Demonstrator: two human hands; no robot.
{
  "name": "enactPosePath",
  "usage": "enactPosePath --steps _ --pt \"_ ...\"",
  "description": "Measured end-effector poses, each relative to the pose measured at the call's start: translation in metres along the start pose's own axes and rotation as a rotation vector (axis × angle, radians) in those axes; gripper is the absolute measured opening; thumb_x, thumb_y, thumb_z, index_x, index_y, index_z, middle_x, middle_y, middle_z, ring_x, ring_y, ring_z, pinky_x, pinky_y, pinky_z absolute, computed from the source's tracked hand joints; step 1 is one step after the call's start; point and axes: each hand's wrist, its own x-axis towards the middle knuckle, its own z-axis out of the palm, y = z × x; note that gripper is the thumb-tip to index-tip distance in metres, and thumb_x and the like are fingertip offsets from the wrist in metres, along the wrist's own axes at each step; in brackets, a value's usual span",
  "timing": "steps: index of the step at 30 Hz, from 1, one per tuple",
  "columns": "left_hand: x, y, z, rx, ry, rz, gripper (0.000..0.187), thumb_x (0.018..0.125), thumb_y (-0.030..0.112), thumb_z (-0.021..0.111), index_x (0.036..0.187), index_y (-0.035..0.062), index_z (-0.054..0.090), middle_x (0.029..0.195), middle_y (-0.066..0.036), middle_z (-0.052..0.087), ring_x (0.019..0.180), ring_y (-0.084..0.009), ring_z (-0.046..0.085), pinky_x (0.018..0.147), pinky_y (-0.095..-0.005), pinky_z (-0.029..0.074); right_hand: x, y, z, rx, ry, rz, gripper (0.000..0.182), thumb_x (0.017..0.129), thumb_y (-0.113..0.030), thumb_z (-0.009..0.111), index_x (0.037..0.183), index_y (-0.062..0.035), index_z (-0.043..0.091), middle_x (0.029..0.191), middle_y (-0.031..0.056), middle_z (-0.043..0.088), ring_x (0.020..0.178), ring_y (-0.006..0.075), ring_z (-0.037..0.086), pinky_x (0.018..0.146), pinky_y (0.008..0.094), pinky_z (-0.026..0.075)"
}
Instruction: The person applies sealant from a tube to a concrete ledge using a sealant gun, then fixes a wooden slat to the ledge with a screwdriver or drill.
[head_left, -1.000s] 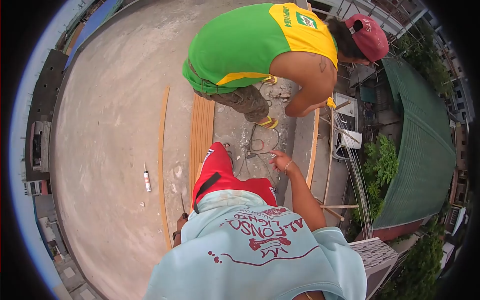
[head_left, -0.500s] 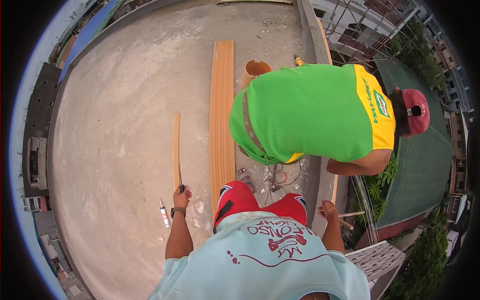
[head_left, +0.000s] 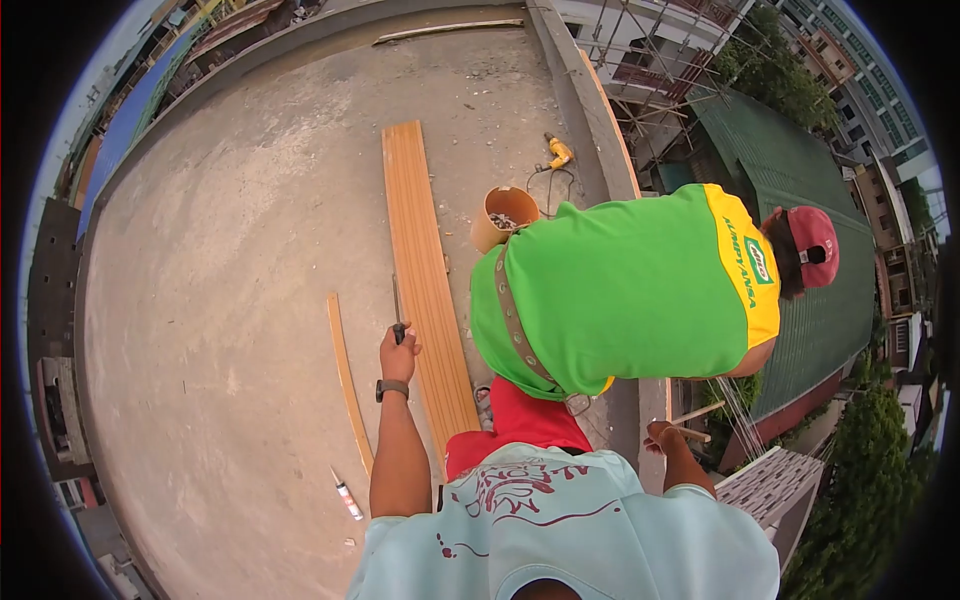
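The left hand [head_left: 397, 350] is closed around the handle of a thin dark blade tool [head_left: 396, 305], blade pointing far, just left of the long orange ribbed panel [head_left: 425, 280] on the concrete roof [head_left: 230, 270]. The right hand [head_left: 664, 436] rests on the parapet ledge [head_left: 640, 400]; I cannot tell its grip. A co-worker in a green shirt [head_left: 620, 290] bends over the ledge. A sealant tube [head_left: 347, 496] lies near left.

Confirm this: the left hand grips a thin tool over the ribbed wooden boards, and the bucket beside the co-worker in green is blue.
Not quite. The head view shows the left hand gripping the thin tool at the edge of the ribbed boards, but the bucket beside the co-worker is orange-tan, not blue.
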Motion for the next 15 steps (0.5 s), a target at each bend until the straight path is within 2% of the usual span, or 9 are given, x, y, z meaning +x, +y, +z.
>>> enactPosePath --steps 1,4,6,8,11,12,13,14,15 --pt "0.004 0.008 -0.004 0.007 0.000 0.050 0.022 0.086 0.013 0.054 0.105 0.0026 0.054 0.073 -0.001 0.051 0.056 -0.0094 0.053 0.050 -0.0209 0.042 0.008 -0.001 0.005 -0.020 0.002 0.041 0.027 0.087 -0.022 0.035 0.096 -0.0041 0.052 0.078 0.0102 0.064 0.050 0.0193 0.057 0.042 0.0350 0.044" --pt "0.020 0.022 -0.053 0.027 0.134 0.085 0.027 0.086 0.012 0.054 0.111 0.0028 0.052 0.076 -0.001 0.050 0.054 -0.0086 0.052 0.051 -0.0206 0.043 -0.004 -0.024 0.028 0.029 -0.029 0.118 0.024 0.085 -0.019 0.036 0.096 -0.0061 0.052 0.077 0.0099 0.064 0.051 0.0196 0.058 0.043 0.0361 0.043" --pt "0.024 0.007 -0.099 0.002 0.289 0.006 0.026 0.087 0.012 0.052 0.111 0.0039 0.051 0.074 -0.001 0.050 0.051 -0.0091 0.053 0.046 -0.0214 0.043 0.015 -0.039 0.047 -0.013 -0.118 0.096 0.023 0.084 -0.020 0.037 0.095 -0.0077 0.053 0.076 0.0091 0.064 0.054 0.0191 0.058 0.046 0.0367 0.043" --pt "0.009 -0.012 -0.137 -0.023 0.418 -0.132 0.024 0.086 0.012 0.052 0.109 0.0042 0.052 0.067 -0.004 0.052 0.048 -0.0112 0.053 0.041 -0.0225 0.040 0.024 -0.032 0.072 -0.039 -0.145 0.207 0.028 0.084 -0.024 0.033 0.097 -0.0083 0.053 0.077 0.0092 0.063 0.057 0.0195 0.059 0.045 0.0352 0.044" --pt "-0.018 -0.063 -0.180 0.109 0.537 -0.413 0.023 0.085 0.023 0.052 0.102 0.0070 0.052 0.056 -0.007 0.052 0.042 -0.0159 0.053 0.034 -0.0254 0.036 0.014 -0.038 0.097 0.059 -0.185 0.218 0.028 0.086 -0.027 0.033 0.097 -0.0092 0.052 0.073 0.0101 0.063 0.053 0.0196 0.058 0.043 0.0342 0.044" --pt "-0.028 -0.080 -0.193 0.130 0.506 -0.540 0.023 0.085 0.029 0.051 0.098 0.0107 0.053 0.052 -0.005 0.049 0.042 -0.0169 0.053 0.037 -0.0287 0.042 0.005 -0.041 0.111 0.127 -0.171 0.211 0.029 0.086 -0.028 0.033 0.096 -0.0092 0.052 0.072 0.0103 0.063 0.051 0.0196 0.058 0.041 0.0336 0.043" --pt "-0.036 -0.091 -0.201 0.197 0.505 -0.673 0.020 0.084 0.027 0.053 0.095 0.0110 0.052 0.054 -0.007 0.051 0.040 -0.0190 0.052 0.032 -0.0301 0.036 -0.002 -0.044 0.125 0.111 -0.183 0.209 0.031 0.088 -0.033 0.032 0.097 -0.0092 0.051 0.072 0.0105 0.063 0.049 0.0195 0.057 0.038 0.0321 0.040" --pt "-0.043 -0.099 -0.213 0.280 0.400 -0.809 0.024 0.081 0.027 0.056 0.097 0.0094 0.052 0.062 -0.013 0.057 0.050 -0.0259 0.059 0.039 -0.0367 0.044 -0.008 -0.035 0.143 0.118 -0.196 0.228 0.031 0.088 -0.033 0.032 0.097 -0.0092 0.051 0.072 0.0105 0.063 0.049 0.0195 0.057 0.038 0.0321 0.040" --pt "-0.041 -0.123 -0.236 0.852 -0.083 -0.561 0.029 0.079 0.028 0.058 0.099 0.0081 0.051 0.070 -0.015 0.058 0.059 -0.0292 0.060 0.047 -0.0391 0.047 -0.016 -0.021 0.163 0.277 -0.177 0.098 0.033 0.088 -0.034 0.031 0.098 -0.0091 0.050 0.073 0.0107 0.063 0.049 0.0196 0.057 0.037 0.0318 0.039"
